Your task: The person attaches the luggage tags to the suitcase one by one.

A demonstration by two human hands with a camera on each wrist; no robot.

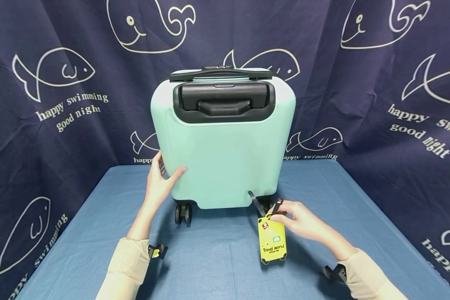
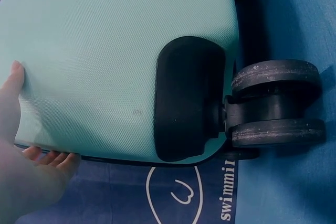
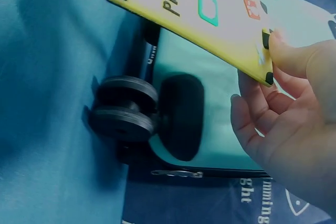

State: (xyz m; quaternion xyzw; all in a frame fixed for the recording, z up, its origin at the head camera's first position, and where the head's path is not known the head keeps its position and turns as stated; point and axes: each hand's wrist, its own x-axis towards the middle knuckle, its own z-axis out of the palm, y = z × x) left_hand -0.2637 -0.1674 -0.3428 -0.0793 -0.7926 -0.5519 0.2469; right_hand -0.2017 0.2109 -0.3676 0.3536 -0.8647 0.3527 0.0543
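A mint-green suitcase [image 1: 225, 158] stands upright on its wheels, its black telescopic handle [image 1: 225, 98] pushed down. My left hand [image 1: 159, 185] holds the suitcase's left side, thumb on the front face and the other fingers along the side edge. Low at the right, my right hand [image 1: 301, 223] pinches a yellow suitcase-shaped luggage tag [image 1: 271, 239] near its top. "Travel World" is printed on the tag, which hangs in front of the right wheel. Its dark strap [image 1: 256, 203] is undone, one end sticking up toward the suitcase. In the right wrist view, the thumb lies over the tag's top corner.
A blue cloth [image 1: 210, 266] covers the table. Dark blue curtains [image 1: 60, 137] with white fish drawings enclose the back and sides. Black double wheels [image 2: 278, 103] support the suitcase, and a black carry handle [image 1: 221, 74] lies across its top.
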